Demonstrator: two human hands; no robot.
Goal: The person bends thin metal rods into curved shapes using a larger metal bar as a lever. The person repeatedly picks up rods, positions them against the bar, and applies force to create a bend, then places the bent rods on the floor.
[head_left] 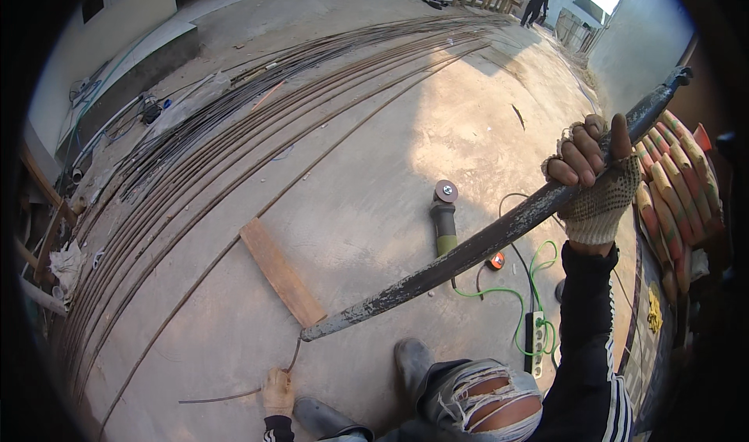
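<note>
My right hand (593,177), in a knitted fingerless glove, grips a long dark, scuffed metal pipe (437,268) that slants from the upper right down to the centre-bottom. Its lower end meets a bent thin steel rod (222,399). My gloved left hand (278,394) is closed on that rod near the bottom edge, beside my boot. A wooden plank (281,272) lies just past the pipe's lower end. An angle grinder (444,223) with a green cord lies beyond the pipe, near an orange tape measure (496,261) and a white power strip (534,340).
Long steel bars (211,171) run across the concrete on the left. Stacked sacks (671,192) line the right side. Pipes and debris (78,173) lie by the raised step at left. A person (534,5) in dark clothes stands at the far end near leaning bamboo poles.
</note>
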